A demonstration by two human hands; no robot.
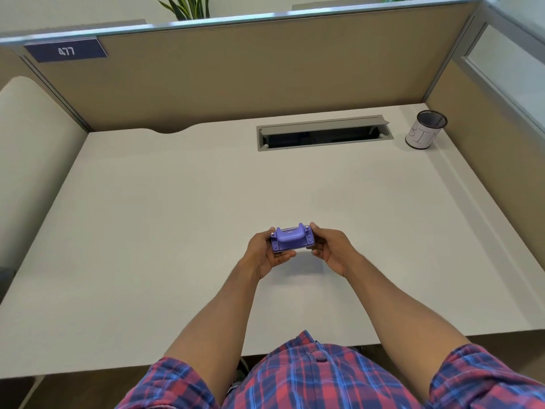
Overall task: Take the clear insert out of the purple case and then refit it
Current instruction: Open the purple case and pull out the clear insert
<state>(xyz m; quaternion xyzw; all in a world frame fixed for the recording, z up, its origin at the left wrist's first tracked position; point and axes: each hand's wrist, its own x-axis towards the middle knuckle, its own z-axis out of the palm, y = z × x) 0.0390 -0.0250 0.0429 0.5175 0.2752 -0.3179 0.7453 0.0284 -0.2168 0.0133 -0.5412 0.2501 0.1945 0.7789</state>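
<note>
A small purple case (291, 240) with a raised curved bridge on top is held above the white desk (177, 202), in the middle of the head view. My left hand (264, 255) grips its left end, thumb under the near edge. My right hand (331, 249) grips its right end, with a fingertip on the far right corner. A thin clear, shiny strip shows along the case's far edge under the bridge; it looks like the clear insert (290, 230), seated in the case. The rest of the insert is hidden.
A grey cable hatch (324, 132) lies open at the back of the desk. A black mesh cup (426, 129) with a white paper label stands at the back right corner. Tan partition walls (236, 75) enclose the desk on three sides.
</note>
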